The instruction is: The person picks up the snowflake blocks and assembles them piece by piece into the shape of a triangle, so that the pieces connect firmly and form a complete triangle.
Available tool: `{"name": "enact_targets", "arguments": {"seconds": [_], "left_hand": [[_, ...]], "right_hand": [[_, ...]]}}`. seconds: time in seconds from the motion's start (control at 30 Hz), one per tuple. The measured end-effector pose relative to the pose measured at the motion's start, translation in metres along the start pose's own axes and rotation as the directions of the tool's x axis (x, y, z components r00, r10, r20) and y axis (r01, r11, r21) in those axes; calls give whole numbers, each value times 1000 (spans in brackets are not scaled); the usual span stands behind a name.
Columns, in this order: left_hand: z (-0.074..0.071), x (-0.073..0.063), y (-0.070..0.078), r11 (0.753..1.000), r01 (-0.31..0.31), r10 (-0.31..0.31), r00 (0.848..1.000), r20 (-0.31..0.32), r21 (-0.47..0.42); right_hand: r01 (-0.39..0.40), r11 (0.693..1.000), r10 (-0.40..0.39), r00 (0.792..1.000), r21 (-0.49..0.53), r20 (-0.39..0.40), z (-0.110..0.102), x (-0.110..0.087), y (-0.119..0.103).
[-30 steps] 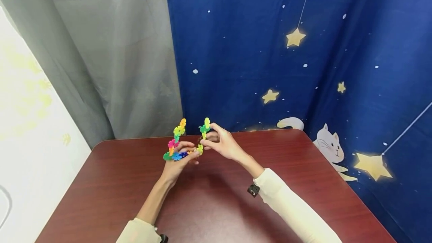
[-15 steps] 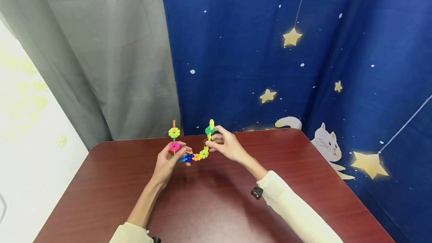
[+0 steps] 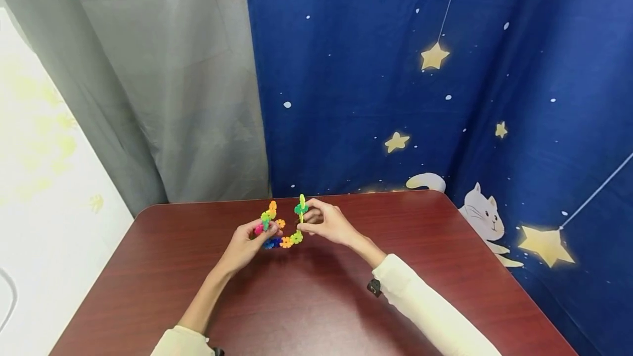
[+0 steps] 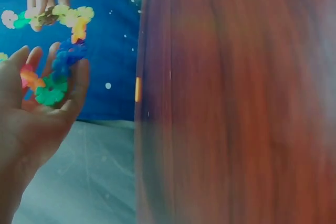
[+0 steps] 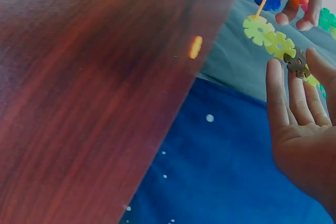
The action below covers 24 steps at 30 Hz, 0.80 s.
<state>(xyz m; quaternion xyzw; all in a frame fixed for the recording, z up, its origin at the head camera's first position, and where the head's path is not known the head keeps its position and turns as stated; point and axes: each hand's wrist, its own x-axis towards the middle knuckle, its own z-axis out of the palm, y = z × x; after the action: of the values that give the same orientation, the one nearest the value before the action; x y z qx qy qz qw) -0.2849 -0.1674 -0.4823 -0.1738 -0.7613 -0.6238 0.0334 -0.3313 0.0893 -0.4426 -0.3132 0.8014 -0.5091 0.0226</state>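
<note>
A chain of colourful snowflake discs point(image 3: 286, 240) hangs in a U shape between both hands, just above the dark red table point(image 3: 316, 301). My left hand point(image 3: 264, 230) grips the chain's left end, where green, orange and blue discs point(image 4: 51, 88) lie against its curled fingers. At the right end, my right hand point(image 3: 303, 220) pinches the chain near a green disc point(image 3: 300, 207). In the right wrist view, yellow-green discs point(image 5: 269, 36) and a brown disc point(image 5: 297, 62) lie at that hand's fingertips point(image 5: 276, 72).
A grey curtain point(image 3: 163, 81) and a blue star-and-cat backdrop point(image 3: 435, 81) hang close behind the table's far edge. A white wall point(image 3: 44, 169) stands to the left. Both sleeves are cream.
Both hands have come down closer to the table. The chain's upright left end has folded down into the left hand, and its two ends now lie closer together.
</note>
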Motion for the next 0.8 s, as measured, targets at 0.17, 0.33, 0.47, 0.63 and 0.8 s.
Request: {"name": "enact_targets", "arguments": {"seconds": [0.17, 0.33, 0.47, 0.63, 0.8], "left_hand": [[-6, 1, -5, 997, 7, -16, 994, 109, 81], [-10, 0, -8, 992, 40, -59, 984, 166, 119], [-11, -2, -7, 987, 63, -89, 980, 178, 150], [-13, -3, -6, 974, 54, -97, 978, 186, 222], [-17, -2, -8, 973, 29, -73, 979, 190, 228]], "right_hand": [[-16, 999, 18, 999, -35, 43, 8, 1, 8], [-24, 994, 33, 996, -105, 80, 16, 2, 14], [-14, 987, 31, 994, -159, 105, 21, 1, 16], [14, 979, 14, 991, -204, 133, 26, 2, 16], [17, 979, 14, 989, -204, 150, 30, 3, 17]]}}
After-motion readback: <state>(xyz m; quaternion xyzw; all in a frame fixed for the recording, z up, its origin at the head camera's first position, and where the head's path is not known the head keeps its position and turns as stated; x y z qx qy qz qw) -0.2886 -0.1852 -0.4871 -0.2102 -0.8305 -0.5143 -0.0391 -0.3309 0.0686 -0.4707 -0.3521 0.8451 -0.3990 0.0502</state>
